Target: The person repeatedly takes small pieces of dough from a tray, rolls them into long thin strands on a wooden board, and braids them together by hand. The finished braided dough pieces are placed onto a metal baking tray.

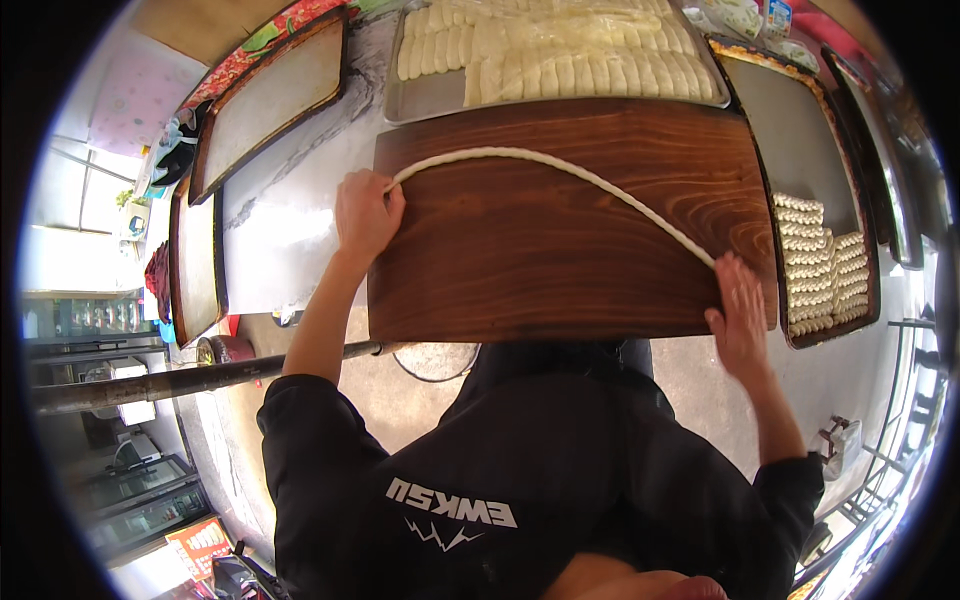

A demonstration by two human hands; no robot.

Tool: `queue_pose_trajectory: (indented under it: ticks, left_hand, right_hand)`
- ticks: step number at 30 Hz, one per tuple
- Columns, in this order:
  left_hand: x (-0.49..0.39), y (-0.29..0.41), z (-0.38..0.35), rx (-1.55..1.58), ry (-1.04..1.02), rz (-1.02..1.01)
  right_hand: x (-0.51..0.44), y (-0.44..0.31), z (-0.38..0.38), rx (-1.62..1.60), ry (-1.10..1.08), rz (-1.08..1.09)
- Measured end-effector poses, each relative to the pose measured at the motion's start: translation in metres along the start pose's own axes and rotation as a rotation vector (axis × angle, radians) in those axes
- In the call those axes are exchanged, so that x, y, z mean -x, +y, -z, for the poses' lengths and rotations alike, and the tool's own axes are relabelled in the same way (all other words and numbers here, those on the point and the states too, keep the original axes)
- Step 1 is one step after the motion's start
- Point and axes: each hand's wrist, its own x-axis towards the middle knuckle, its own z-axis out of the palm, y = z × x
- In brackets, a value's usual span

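Note:
A long, thin rope of dough point(517, 152) lies in an arch across a dark wooden board point(555, 247) and looks slightly twisted. My left hand point(370, 206), at the board's left edge, is curled round one end of the rope. The other end reaches my right hand point(739, 304), which rests flat near the board's right edge, its fingers stretched out over the rope's tip. Beyond the board stands a metal tray point(427, 97) with rows of dough strips point(592, 75), partly under clear plastic film.
At the right, a dark-rimmed baking tray point(795, 127) holds rows of twisted dough pieces point(806, 277). Two more baking trays point(274, 97) point(196, 262) stand at the left on the marbled tabletop point(277, 225). A dark pipe point(225, 371) runs below the table's left side.

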Motion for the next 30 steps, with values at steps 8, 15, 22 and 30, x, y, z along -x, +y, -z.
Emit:
queue_pose_trajectory:
  ticks: [8,15,22,30]
  left_hand:
    - [0.05,0.094,0.079,0.077,0.03,-0.131]
    - [0.047,0.089,0.106,0.195,-0.403,-0.463]
    - [0.026,0.01,0.024,-0.02,-0.259,-0.071]
    - [0.054,0.068,0.065,0.1,0.044,-0.024]
  right_hand:
    - [-0.095,0.069,0.007,0.076,0.204,-0.144]
    - [-0.047,0.071,-0.001,-0.13,0.373,0.167]
    - [0.024,0.014,0.0,-0.094,0.179,0.069]
    - [-0.062,0.029,0.008,-0.064,0.344,0.045]
